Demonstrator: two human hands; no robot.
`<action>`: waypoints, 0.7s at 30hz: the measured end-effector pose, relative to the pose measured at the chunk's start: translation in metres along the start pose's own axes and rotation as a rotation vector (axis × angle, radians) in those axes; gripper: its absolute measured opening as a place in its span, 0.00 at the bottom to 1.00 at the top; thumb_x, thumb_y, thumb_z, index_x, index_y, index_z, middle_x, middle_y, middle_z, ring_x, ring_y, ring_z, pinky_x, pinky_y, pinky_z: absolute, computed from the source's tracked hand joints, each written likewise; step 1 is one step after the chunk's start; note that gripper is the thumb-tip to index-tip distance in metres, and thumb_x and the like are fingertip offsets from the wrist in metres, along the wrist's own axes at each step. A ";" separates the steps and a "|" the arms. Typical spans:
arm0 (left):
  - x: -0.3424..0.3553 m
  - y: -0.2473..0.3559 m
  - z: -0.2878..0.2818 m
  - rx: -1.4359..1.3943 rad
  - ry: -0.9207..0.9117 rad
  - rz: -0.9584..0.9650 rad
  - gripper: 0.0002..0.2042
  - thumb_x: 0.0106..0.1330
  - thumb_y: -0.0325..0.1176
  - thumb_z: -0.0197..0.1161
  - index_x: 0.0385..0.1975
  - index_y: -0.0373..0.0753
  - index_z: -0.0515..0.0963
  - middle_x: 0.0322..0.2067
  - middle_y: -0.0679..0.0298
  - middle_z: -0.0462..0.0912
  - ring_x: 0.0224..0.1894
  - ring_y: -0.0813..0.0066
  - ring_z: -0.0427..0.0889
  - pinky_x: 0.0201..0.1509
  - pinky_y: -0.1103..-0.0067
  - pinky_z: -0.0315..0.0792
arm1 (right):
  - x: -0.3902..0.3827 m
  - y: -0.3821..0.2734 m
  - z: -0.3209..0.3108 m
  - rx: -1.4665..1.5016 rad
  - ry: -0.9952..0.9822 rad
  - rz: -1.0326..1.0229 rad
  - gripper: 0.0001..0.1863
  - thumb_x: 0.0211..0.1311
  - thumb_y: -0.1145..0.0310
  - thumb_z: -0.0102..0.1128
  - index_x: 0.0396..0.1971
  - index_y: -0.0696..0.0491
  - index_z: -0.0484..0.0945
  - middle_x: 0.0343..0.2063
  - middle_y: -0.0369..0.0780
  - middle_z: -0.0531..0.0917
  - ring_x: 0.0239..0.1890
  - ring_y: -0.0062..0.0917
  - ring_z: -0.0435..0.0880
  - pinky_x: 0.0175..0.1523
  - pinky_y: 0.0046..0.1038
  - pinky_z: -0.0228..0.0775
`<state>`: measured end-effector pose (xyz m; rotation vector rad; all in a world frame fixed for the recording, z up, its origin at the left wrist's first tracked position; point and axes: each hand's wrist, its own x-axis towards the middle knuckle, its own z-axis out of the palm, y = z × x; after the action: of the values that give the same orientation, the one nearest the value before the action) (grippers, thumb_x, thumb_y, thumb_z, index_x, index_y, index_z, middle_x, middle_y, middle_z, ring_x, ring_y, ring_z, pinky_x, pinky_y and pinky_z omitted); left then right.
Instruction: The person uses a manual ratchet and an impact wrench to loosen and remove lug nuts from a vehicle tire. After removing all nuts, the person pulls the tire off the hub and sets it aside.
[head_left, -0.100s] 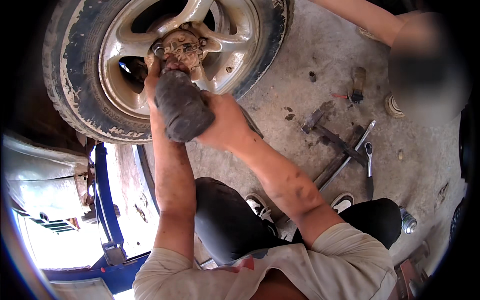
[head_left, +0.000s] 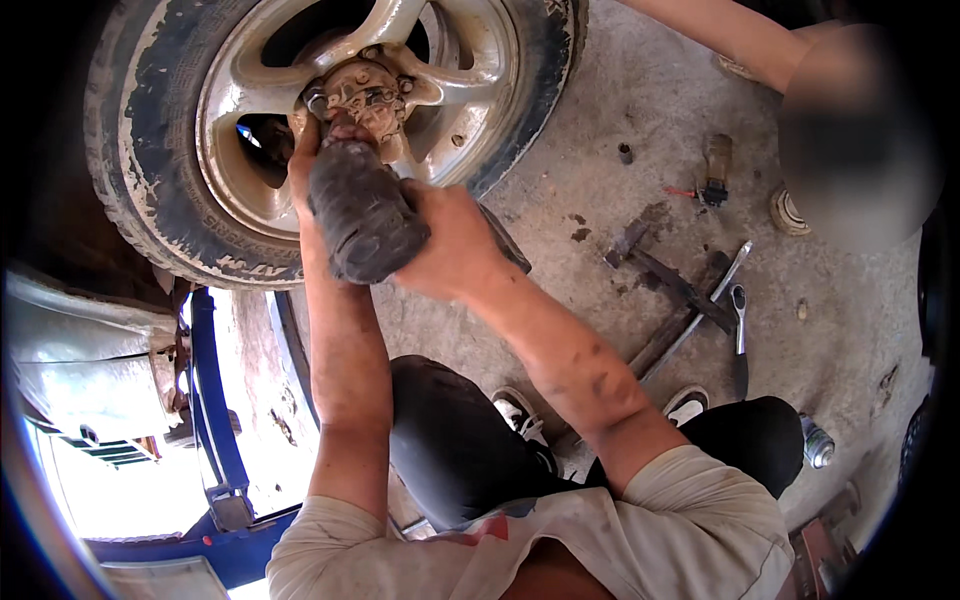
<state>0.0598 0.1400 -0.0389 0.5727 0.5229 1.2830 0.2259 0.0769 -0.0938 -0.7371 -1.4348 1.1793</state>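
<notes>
Holding a dark power tool (head_left: pixel 365 215) at the hub (head_left: pixel 368 90) of a wheel (head_left: pixel 275 88).
Below the wheel's hub, the left hand (head_left: pixel 304 172) lies along the tool, whether gripping I cannot tell; the right hand (head_left: pixel 452 240) is closed round the tool near the wheel's lower edge; right of the wheel, a hammer (head_left: pixel 672 280), then a ratchet (head_left: pixel 740 325), lie on the floor (head_left: pixel 600 310).

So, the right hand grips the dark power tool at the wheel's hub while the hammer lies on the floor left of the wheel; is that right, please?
Not quite: the head view shows the hammer on the floor right of the wheel, not left; the rest stands.
</notes>
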 end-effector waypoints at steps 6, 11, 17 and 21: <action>0.000 -0.009 0.002 -0.011 0.042 0.040 0.13 0.69 0.42 0.46 0.34 0.38 0.68 0.22 0.67 0.70 0.31 0.73 0.72 0.38 0.80 0.70 | 0.001 0.006 -0.001 0.002 -0.022 -0.011 0.17 0.37 0.65 0.66 0.29 0.59 0.77 0.25 0.50 0.80 0.35 0.44 0.80 0.36 0.31 0.73; 0.000 -0.014 -0.001 0.031 0.033 0.061 0.13 0.69 0.42 0.47 0.32 0.38 0.69 0.22 0.68 0.70 0.31 0.74 0.73 0.37 0.81 0.71 | 0.002 0.017 0.000 -0.045 -0.033 -0.018 0.18 0.39 0.59 0.62 0.27 0.58 0.78 0.24 0.52 0.80 0.33 0.47 0.79 0.39 0.39 0.73; -0.002 -0.018 0.011 -0.121 0.109 -0.015 0.17 0.68 0.47 0.46 0.27 0.38 0.68 0.19 0.64 0.71 0.25 0.71 0.71 0.38 0.77 0.70 | 0.001 0.018 -0.001 -0.041 -0.018 -0.055 0.18 0.39 0.59 0.62 0.26 0.59 0.77 0.24 0.52 0.80 0.32 0.47 0.80 0.39 0.39 0.73; 0.001 -0.016 0.006 -0.127 0.094 0.010 0.17 0.68 0.47 0.46 0.27 0.38 0.68 0.19 0.65 0.71 0.26 0.71 0.71 0.38 0.77 0.69 | 0.002 0.017 -0.003 -0.055 -0.022 -0.040 0.18 0.39 0.58 0.62 0.26 0.59 0.77 0.24 0.51 0.80 0.32 0.47 0.80 0.39 0.39 0.73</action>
<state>0.0751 0.1371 -0.0452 0.4108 0.5129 1.3474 0.2253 0.0851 -0.1090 -0.7317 -1.4987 1.1247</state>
